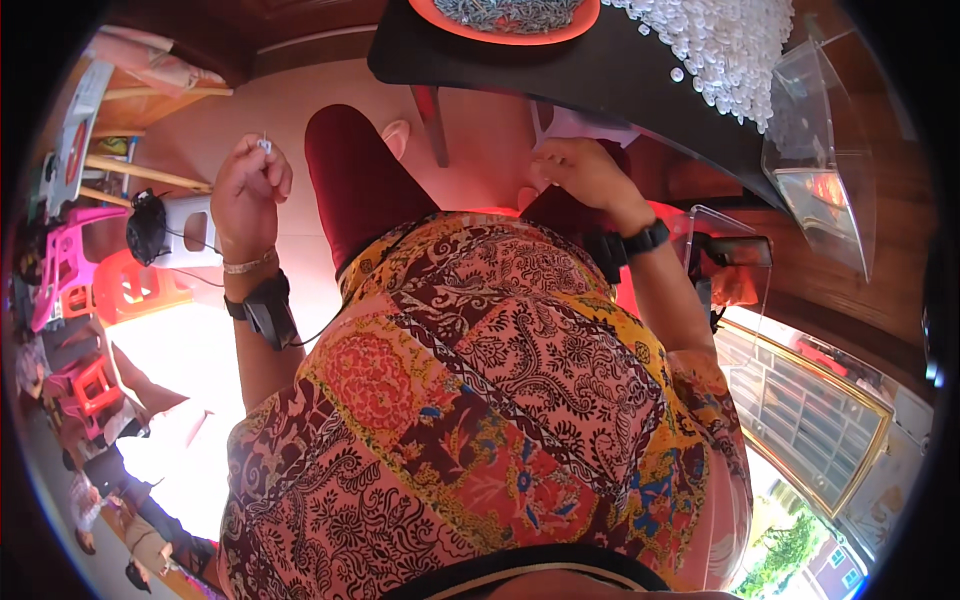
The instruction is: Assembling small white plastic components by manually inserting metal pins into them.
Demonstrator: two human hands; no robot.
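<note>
My left hand [250, 195] is raised beside my left knee, its fingers closed in a pinch. Between thumb and fingertips sits a small whitish plastic clip [264, 145] with a thin pin standing up from it. Over my right thigh, my right hand [590, 178] is bent inward with the fingers drawn together; whatever they hold, if anything, is too small to make out. Beyond it, on the dark table [640, 85], are an orange bowl [500, 32] of grey metal nails and a large heap of small whitish plastic pieces [725, 50].
A clear plastic stand [825, 180] is at the table's right end. Left of me are a grey stool [190, 225] with a black cabled object [147, 228], and orange [140, 285] and pink stools [62, 260]. Other people sit at the far lower left.
</note>
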